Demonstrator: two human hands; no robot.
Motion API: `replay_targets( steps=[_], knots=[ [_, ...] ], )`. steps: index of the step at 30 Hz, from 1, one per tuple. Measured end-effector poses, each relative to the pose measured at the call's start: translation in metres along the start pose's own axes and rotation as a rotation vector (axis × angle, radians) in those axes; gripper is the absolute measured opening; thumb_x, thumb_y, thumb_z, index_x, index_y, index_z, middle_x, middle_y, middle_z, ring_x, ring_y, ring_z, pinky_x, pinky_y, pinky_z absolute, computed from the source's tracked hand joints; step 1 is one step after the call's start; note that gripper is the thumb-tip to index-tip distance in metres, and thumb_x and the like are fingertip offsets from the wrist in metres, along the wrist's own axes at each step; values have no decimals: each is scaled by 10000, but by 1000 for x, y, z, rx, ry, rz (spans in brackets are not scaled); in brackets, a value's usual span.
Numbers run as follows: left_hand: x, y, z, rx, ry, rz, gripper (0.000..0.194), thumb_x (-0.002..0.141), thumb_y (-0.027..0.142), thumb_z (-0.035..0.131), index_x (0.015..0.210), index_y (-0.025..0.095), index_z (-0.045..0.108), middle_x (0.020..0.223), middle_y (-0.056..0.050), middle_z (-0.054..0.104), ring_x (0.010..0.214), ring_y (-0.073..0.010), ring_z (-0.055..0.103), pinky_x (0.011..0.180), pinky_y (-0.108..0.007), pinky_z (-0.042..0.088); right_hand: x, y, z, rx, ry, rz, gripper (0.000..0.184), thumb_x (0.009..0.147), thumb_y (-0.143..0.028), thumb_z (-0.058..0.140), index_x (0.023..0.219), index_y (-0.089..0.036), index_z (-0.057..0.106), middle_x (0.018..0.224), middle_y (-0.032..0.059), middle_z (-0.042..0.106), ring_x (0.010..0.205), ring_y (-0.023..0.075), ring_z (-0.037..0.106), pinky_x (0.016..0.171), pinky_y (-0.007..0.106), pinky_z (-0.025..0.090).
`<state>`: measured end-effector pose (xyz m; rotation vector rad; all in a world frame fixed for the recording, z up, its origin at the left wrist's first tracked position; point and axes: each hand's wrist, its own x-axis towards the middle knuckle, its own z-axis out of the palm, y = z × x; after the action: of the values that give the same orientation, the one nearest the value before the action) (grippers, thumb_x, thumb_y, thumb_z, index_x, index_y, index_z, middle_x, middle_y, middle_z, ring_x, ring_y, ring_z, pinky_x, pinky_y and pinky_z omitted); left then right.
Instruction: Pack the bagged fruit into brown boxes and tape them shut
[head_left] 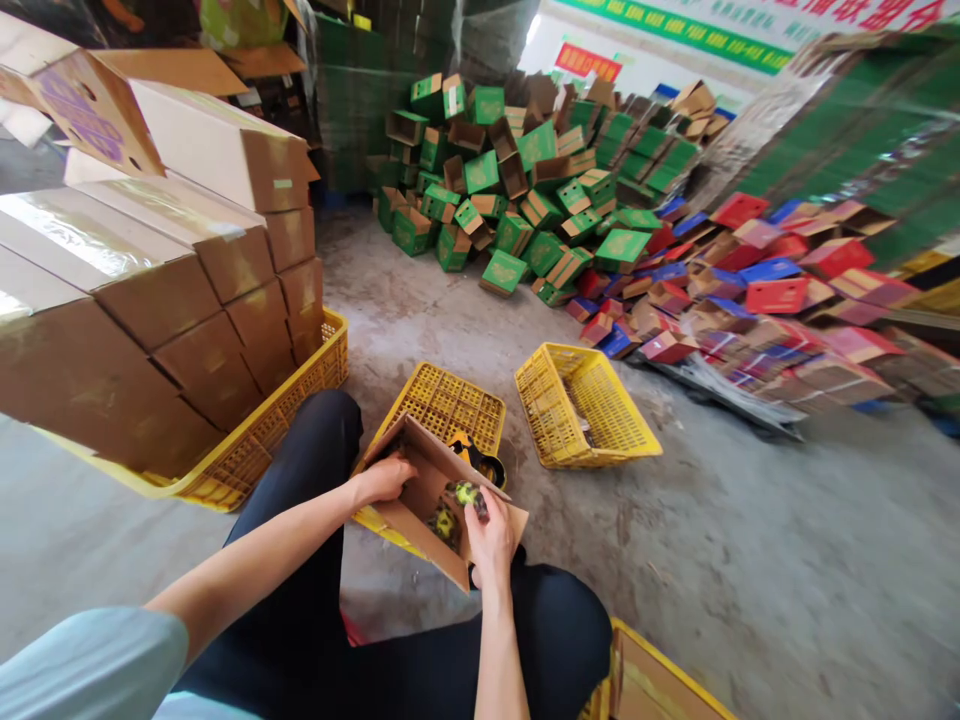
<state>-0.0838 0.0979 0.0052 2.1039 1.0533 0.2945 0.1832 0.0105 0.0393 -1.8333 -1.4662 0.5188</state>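
An open cardboard box [431,462] rests tilted on an upturned yellow plastic crate [452,398] between my knees. My right hand [491,535] is at the box's right end, its fingers closed around a mottled green-and-dark fruit [466,493]. Another mottled fruit [444,523] lies inside the box, just below it. My left hand [386,479] reaches over the near wall at the left end; its fingers are curled, and what they hold, if anything, is hidden. A yellow-and-black tape dispenser [480,460] sits behind the box on the crate, partly covered.
Taped brown cartons [165,290] are stacked at the left in a large yellow crate [225,470]. Another yellow crate [577,455] stands tilted at the right. Green boxes [506,272] and red-and-blue boxes [776,295] lie heaped behind. One more crate [667,660] is near my right knee.
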Motion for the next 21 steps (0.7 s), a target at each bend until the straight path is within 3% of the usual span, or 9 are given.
replay_targets(
  steps=[5,8,12,15,18,21],
  knots=[
    [3,1,1,3,23,-61,219,738,58,656,834,186,806,908,-87,786,975,-276,722,1074,-395,481,2,11,10,-57,3,8,391,803,-296,540,1033,-146,819,1313,182,711,1262,355,643,1147,522,472],
    [4,6,-5,-43,72,-70,191,820,125,641,862,190,815,908,-75,791,943,-255,725,988,-340,513,3,6,7,36,-22,23,374,808,-301,576,1064,-166,813,1245,158,748,1236,335,663,1147,502,483],
    [4,19,-18,-212,172,-24,311,981,311,553,1095,159,799,1063,-73,790,969,-229,714,900,-273,512,0,-10,2,319,-143,104,420,827,-463,702,1148,-206,791,1271,135,742,1208,327,683,1062,461,559],
    [2,30,-25,-528,211,24,469,1000,505,543,1065,112,791,951,-66,771,860,-208,676,787,-256,503,-6,-24,5,572,-272,239,626,766,-562,809,1280,-214,733,1335,146,711,1255,339,663,1044,466,569],
    [-3,41,-29,-748,147,24,572,950,639,589,980,100,779,843,-51,721,738,-158,603,689,-232,458,-10,-33,7,739,-244,368,771,723,-585,859,1394,-269,651,1450,129,638,1303,336,631,982,453,601],
    [-6,49,-29,-880,84,-7,618,903,705,622,993,111,765,833,-42,694,685,-124,555,623,-207,411,-11,-39,2,831,-173,459,699,760,-589,834,1370,-295,660,1405,100,671,1224,306,675,895,406,628]
  ],
)
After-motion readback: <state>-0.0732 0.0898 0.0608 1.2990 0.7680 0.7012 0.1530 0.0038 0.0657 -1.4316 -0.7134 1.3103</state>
